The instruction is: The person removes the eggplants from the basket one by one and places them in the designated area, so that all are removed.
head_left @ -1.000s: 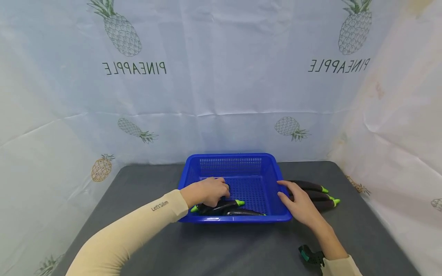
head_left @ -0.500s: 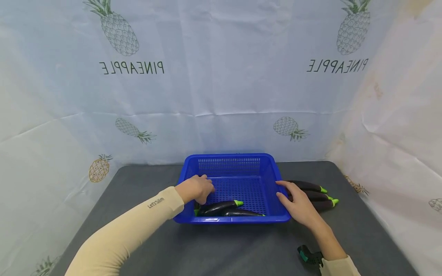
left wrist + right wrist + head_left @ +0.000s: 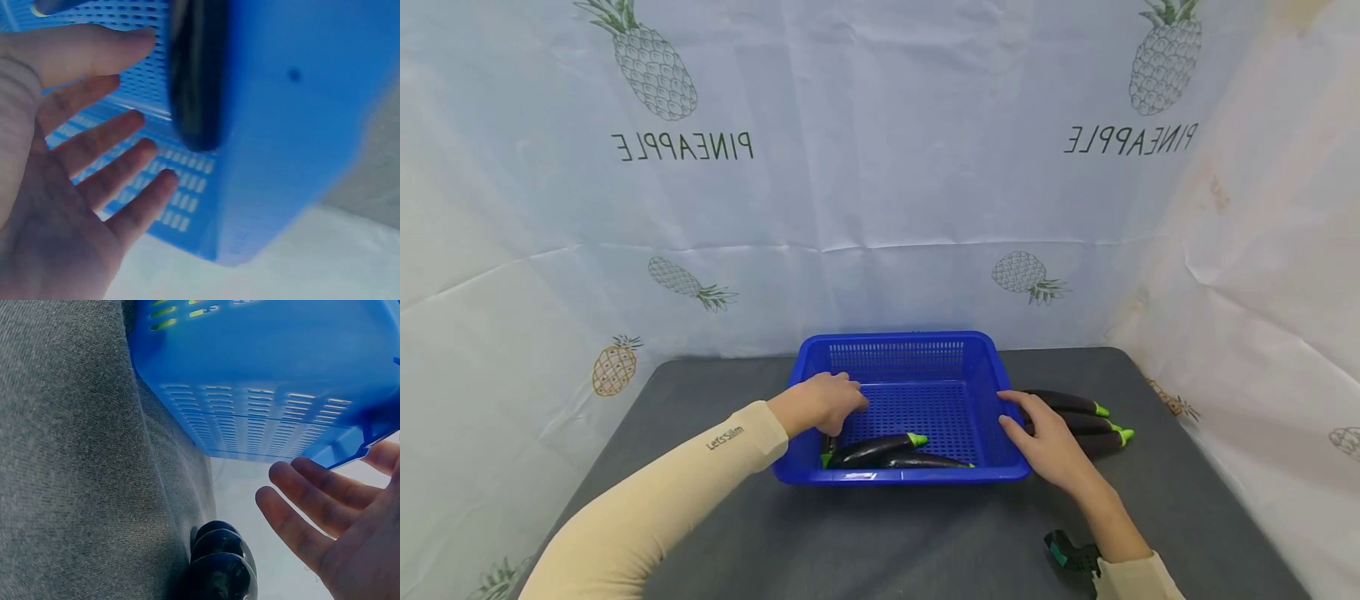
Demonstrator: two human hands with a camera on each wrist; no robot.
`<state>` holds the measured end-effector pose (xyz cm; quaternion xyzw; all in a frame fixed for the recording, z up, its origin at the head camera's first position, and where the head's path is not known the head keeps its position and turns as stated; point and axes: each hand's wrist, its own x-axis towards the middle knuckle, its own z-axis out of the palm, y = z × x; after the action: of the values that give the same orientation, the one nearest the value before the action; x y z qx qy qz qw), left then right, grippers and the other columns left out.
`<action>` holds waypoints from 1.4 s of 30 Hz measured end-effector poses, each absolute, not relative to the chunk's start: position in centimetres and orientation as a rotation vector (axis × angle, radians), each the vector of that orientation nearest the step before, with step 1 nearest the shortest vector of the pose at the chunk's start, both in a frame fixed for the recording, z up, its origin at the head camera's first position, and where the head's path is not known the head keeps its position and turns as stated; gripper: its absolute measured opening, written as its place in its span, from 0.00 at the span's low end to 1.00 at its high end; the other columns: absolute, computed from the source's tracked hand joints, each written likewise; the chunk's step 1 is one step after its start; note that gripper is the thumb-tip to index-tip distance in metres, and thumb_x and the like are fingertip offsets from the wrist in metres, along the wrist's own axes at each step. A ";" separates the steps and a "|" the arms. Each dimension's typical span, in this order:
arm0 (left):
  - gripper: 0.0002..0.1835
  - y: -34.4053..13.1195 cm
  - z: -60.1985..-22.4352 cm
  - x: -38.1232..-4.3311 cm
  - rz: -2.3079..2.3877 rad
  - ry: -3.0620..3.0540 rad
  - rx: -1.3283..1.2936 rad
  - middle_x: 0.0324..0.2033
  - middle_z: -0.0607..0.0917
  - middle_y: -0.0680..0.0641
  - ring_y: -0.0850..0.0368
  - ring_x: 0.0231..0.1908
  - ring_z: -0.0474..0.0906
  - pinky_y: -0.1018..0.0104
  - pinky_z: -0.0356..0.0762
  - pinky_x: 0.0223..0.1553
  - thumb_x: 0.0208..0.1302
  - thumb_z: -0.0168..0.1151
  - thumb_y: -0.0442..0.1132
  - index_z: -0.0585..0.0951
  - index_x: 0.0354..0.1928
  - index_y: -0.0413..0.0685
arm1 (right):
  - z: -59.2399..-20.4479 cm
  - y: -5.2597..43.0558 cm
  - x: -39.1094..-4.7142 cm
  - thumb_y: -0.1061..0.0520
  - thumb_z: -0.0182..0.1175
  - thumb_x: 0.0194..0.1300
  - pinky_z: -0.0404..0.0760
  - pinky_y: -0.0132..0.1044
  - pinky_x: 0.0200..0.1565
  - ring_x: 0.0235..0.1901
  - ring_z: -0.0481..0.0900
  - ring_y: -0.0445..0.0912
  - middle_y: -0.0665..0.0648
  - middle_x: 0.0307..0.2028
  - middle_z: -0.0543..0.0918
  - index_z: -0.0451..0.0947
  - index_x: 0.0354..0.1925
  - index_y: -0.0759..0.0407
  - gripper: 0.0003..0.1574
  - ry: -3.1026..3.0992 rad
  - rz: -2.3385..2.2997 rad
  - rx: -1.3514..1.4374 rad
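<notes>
A blue plastic basket (image 3: 917, 477) stands on the dark table. Inside it, one eggplant (image 3: 871, 450) lies along the front wall beside a second eggplant (image 3: 925, 461). Another eggplant (image 3: 199, 81) rests against the left wall, mostly under my hand in the head view. My left hand (image 3: 823, 402) hovers over the basket's left side, its fingers spread and holding nothing. At the right rim is my right hand (image 3: 1047, 437), its fingers extended and loosely touching the rim. The right wrist view shows the fingertips (image 3: 281, 472) outside the basket wall.
Several eggplants (image 3: 1075, 421) lie on the table right of the basket, close to my right hand. A black strap-like object (image 3: 1072, 552) is near my right wrist. Behind the table (image 3: 722, 517) hangs a white curtain (image 3: 880, 167) with pineapple prints.
My left hand has moved left from the basket's middle and has let go of an eggplant, which now lies along the left wall. The right hand stays at the right rim.
</notes>
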<state>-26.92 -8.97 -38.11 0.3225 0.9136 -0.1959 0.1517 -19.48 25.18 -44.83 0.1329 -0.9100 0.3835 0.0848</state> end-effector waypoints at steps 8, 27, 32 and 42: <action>0.30 -10.7 -39.4 -27.3 -0.625 2.623 0.963 0.66 0.76 0.49 0.48 0.64 0.70 0.48 0.71 0.64 0.61 0.71 0.42 0.78 0.67 0.60 | -44.9 25.2 -19.6 0.52 0.56 0.78 0.83 0.58 0.50 0.57 0.79 0.62 0.70 0.63 0.74 0.69 0.69 0.63 0.28 -2.717 1.142 0.400; 0.29 -11.6 -40.1 -27.9 -0.622 2.715 1.078 0.61 0.77 0.47 0.47 0.61 0.73 0.48 0.73 0.60 0.58 0.74 0.55 0.79 0.62 0.61 | -45.1 25.1 -19.5 0.52 0.56 0.78 0.83 0.56 0.49 0.55 0.79 0.61 0.69 0.63 0.74 0.70 0.68 0.62 0.27 -2.700 1.155 0.401; 0.20 -11.7 -39.2 -28.0 -0.437 2.751 1.147 0.42 0.79 0.50 0.53 0.40 0.78 0.54 0.79 0.44 0.60 0.72 0.52 0.81 0.52 0.57 | -45.1 25.1 -19.6 0.53 0.56 0.78 0.83 0.57 0.49 0.55 0.80 0.61 0.69 0.63 0.75 0.70 0.68 0.61 0.27 -2.694 1.152 0.407; 0.12 -12.2 -37.3 -27.1 -0.116 2.794 1.081 0.34 0.74 0.54 0.57 0.29 0.71 0.62 0.71 0.29 0.64 0.66 0.46 0.78 0.47 0.55 | -45.0 25.1 -19.5 0.53 0.55 0.78 0.82 0.59 0.50 0.56 0.79 0.62 0.69 0.63 0.74 0.70 0.69 0.62 0.27 -2.699 1.147 0.406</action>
<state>-27.12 -12.20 -37.34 0.3598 0.9295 -0.0386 0.0717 -19.55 25.07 -45.05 0.1366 -0.9080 0.3858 0.0903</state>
